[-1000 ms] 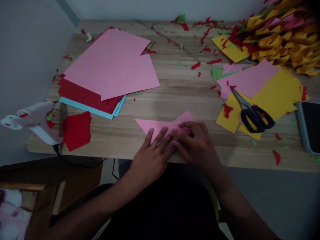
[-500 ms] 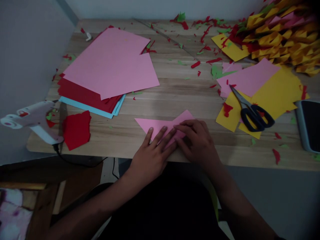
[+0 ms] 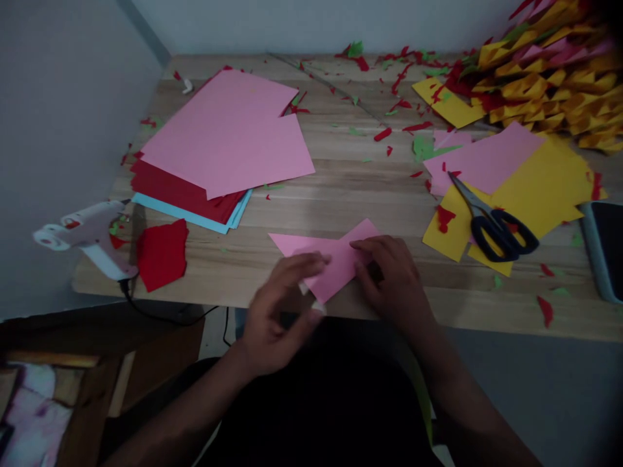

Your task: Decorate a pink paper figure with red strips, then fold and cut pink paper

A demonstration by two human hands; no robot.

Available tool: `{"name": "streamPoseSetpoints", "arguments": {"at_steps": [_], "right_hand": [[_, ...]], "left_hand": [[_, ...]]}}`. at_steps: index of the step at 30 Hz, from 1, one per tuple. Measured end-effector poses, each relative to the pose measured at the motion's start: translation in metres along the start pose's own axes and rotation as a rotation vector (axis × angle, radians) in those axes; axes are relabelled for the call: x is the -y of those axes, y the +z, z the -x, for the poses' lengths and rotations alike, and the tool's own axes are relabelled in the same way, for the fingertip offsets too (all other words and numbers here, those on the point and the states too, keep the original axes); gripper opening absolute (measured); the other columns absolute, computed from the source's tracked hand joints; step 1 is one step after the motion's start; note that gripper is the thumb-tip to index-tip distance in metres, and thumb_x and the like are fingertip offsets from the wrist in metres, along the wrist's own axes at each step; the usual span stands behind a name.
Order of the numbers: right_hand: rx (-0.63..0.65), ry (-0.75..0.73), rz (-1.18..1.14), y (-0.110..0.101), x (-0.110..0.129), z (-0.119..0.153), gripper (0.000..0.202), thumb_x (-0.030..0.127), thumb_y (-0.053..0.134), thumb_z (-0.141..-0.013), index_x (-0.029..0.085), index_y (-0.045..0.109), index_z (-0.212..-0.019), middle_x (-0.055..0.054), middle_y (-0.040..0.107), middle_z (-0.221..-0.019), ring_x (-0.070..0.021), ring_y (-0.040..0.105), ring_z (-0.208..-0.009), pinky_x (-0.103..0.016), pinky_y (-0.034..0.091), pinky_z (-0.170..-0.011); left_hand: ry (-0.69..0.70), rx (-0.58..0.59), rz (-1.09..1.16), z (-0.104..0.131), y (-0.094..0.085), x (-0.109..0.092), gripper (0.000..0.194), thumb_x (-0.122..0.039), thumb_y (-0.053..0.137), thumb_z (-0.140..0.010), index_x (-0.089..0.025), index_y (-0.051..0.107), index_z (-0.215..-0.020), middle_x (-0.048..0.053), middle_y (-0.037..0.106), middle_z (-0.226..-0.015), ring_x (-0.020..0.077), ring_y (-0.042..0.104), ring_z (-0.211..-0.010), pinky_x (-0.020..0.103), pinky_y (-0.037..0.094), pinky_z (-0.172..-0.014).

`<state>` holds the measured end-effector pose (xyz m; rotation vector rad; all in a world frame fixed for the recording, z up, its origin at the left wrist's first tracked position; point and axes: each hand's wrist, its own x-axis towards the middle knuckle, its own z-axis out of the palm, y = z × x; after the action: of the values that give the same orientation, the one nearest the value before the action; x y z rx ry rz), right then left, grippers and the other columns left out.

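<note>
A folded piece of pink paper lies at the table's front edge, one point toward me and two spreading away. My left hand is lifted at its left side, thumb and fingers apart, holding nothing. My right hand rests on the paper's right part, with fingertips and thumb on it; the paper's right edge is hidden beneath. Scissors with dark handles lie to the right on yellow paper.
Left are a stack of pink sheets over red and blue ones, a red piece and a glue gun with cable. Paper scraps, a yellow folded-paper pile and a phone are back and right.
My left hand has lifted off the pink paper and turned, its fingers no longer spread flat on it. My right hand stays at the paper's right side. The view has shifted slightly.
</note>
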<state>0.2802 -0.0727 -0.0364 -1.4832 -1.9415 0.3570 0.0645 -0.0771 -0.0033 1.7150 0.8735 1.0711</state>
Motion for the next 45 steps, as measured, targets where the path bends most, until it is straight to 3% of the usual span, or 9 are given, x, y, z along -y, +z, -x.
{"name": "streamPoseSetpoints", "arguments": {"at_steps": [2, 3, 5, 7, 15, 23, 30, 39, 45], "right_hand": [[0.006, -0.009, 0.011, 0.0, -0.001, 0.001, 0.022, 0.017, 0.055, -0.094, 0.018, 0.065, -0.114, -0.011, 0.067, -0.105, -0.0276, 0.06, -0.102, -0.047, 0.05, -0.094], [0.011, -0.016, 0.016, 0.0, -0.002, 0.002, 0.021, 0.017, 0.056, -0.094, 0.019, 0.065, -0.113, -0.011, 0.067, -0.105, -0.0278, 0.06, -0.102, -0.048, 0.05, -0.094], [0.01, -0.037, 0.03, 0.0, -0.004, 0.004, 0.02, 0.019, 0.057, -0.095, 0.019, 0.066, -0.112, -0.011, 0.067, -0.104, -0.0282, 0.06, -0.101, -0.048, 0.05, -0.092], [-0.002, -0.068, 0.048, 0.001, -0.007, 0.006, 0.019, 0.021, 0.058, -0.094, 0.019, 0.067, -0.111, -0.011, 0.067, -0.103, -0.0283, 0.06, -0.1, -0.047, 0.05, -0.091], [-0.011, -0.146, 0.068, 0.006, -0.015, 0.007, 0.017, 0.027, 0.06, -0.094, 0.019, 0.069, -0.106, -0.011, 0.068, -0.098, -0.0284, 0.06, -0.094, -0.047, 0.051, -0.086], [-0.004, -0.14, 0.071, 0.005, -0.013, 0.006, 0.014, 0.025, 0.061, -0.094, 0.019, 0.069, -0.104, -0.01, 0.068, -0.097, -0.027, 0.06, -0.092, -0.046, 0.051, -0.085], [0.003, -0.135, 0.075, 0.006, -0.016, 0.007, 0.014, 0.028, 0.06, -0.096, 0.021, 0.069, -0.103, -0.009, 0.068, -0.097, -0.027, 0.06, -0.093, -0.047, 0.051, -0.086], [-0.008, -0.159, 0.069, 0.005, -0.012, 0.005, 0.014, 0.025, 0.06, -0.095, 0.017, 0.069, -0.103, -0.01, 0.067, -0.096, -0.0276, 0.059, -0.093, -0.046, 0.051, -0.086], [-0.012, -0.157, 0.064, 0.006, -0.016, 0.007, 0.014, 0.027, 0.061, -0.095, 0.019, 0.069, -0.103, -0.01, 0.067, -0.096, -0.0276, 0.06, -0.093, -0.046, 0.051, -0.086]], "left_hand": [[-0.109, -0.367, 0.516, -0.009, -0.003, -0.017, 0.025, -0.02, 0.066, -0.087, -0.028, 0.065, -0.111, 0.003, 0.066, -0.11, 0.0189, 0.063, -0.104, 0.036, 0.051, -0.096], [-0.176, -0.477, 0.735, -0.014, -0.005, -0.025, 0.018, -0.018, 0.068, -0.082, -0.026, 0.064, -0.098, 0.0, 0.062, -0.097, 0.0152, 0.062, -0.088, 0.03, 0.053, -0.085], [-0.223, -0.593, 1.023, -0.023, -0.007, -0.041, 0.021, -0.011, 0.069, -0.073, -0.023, 0.056, -0.085, -0.003, 0.052, -0.081, 0.0105, 0.053, -0.069, 0.025, 0.05, -0.068], [-0.198, -0.642, 1.143, -0.028, -0.009, -0.052, 0.026, -0.006, 0.066, -0.068, -0.022, 0.049, -0.079, -0.005, 0.044, -0.075, 0.009, 0.047, -0.062, 0.024, 0.047, -0.062], [-0.259, -0.689, 1.222, -0.021, -0.011, -0.063, 0.03, -0.007, 0.059, -0.064, -0.021, 0.034, -0.072, -0.005, 0.031, -0.071, 0.0079, 0.036, -0.057, 0.022, 0.041, -0.056], [-0.259, -0.624, 1.372, -0.022, -0.008, -0.062, 0.028, -0.003, 0.059, -0.066, -0.021, 0.039, -0.074, -0.006, 0.033, -0.07, 0.0082, 0.038, -0.058, 0.024, 0.041, -0.059], [-0.279, -0.615, 1.263, -0.023, -0.007, -0.065, 0.034, -0.002, 0.061, -0.064, -0.02, 0.034, -0.071, -0.007, 0.026, -0.069, 0.007, 0.032, -0.055, 0.023, 0.038, -0.056], [-0.241, -0.576, 1.421, -0.022, 0.0, -0.067, 0.03, 0.006, 0.059, -0.074, -0.021, 0.047, -0.076, -0.008, 0.031, -0.064, 0.0073, 0.036, -0.054, 0.023, 0.038, -0.058], [-0.256, -0.579, 1.385, -0.022, 0.002, -0.066, 0.029, 0.001, 0.064, -0.079, -0.021, 0.046, -0.076, -0.008, 0.03, -0.063, 0.0071, 0.033, -0.052, 0.023, 0.037, -0.057]]}}
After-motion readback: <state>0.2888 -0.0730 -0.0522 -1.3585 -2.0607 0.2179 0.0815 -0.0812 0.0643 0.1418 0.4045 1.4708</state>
